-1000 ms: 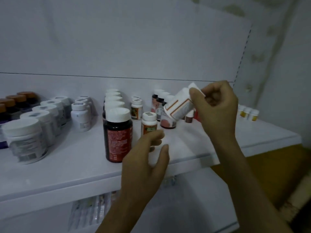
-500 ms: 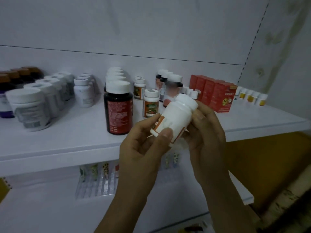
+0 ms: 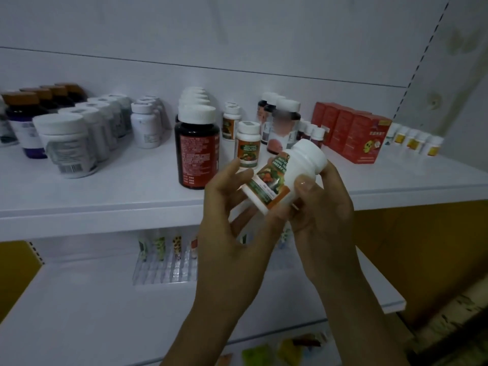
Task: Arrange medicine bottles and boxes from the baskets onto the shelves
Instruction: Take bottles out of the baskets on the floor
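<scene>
Held thing: a small white plastic bottle (image 3: 286,178) with a white cap and an orange and green picture label. It is up in the air, between both hands.
Where it is: in front of the edge of the top white shelf (image 3: 105,199), not touching it. It leans, with the cap pointing up and to the right.
Left hand (image 3: 232,225): its fingers curl round the bottom end of the bottle and hold it from the left and from under.
Right hand (image 3: 326,220): it grips the top end. The thumb (image 3: 303,184) presses on the front of the bottle just under the cap, and the other fingers wrap behind.
Same kind on the shelf: a small white bottle with the same label (image 3: 248,146) stands upright just behind the hands.
Next to that: a tall dark brown bottle with a red label and white cap (image 3: 196,151), at the front of a row.
Right side: red cardboard boxes (image 3: 353,130) in a row, then tiny white bottles with yellow labels (image 3: 417,141).
Left side: fat white tubs (image 3: 66,146), and dark bottles with brown caps (image 3: 23,120) behind them.
Below: a lower white shelf (image 3: 79,299) with a clear plastic rack (image 3: 163,270) at the back.
</scene>
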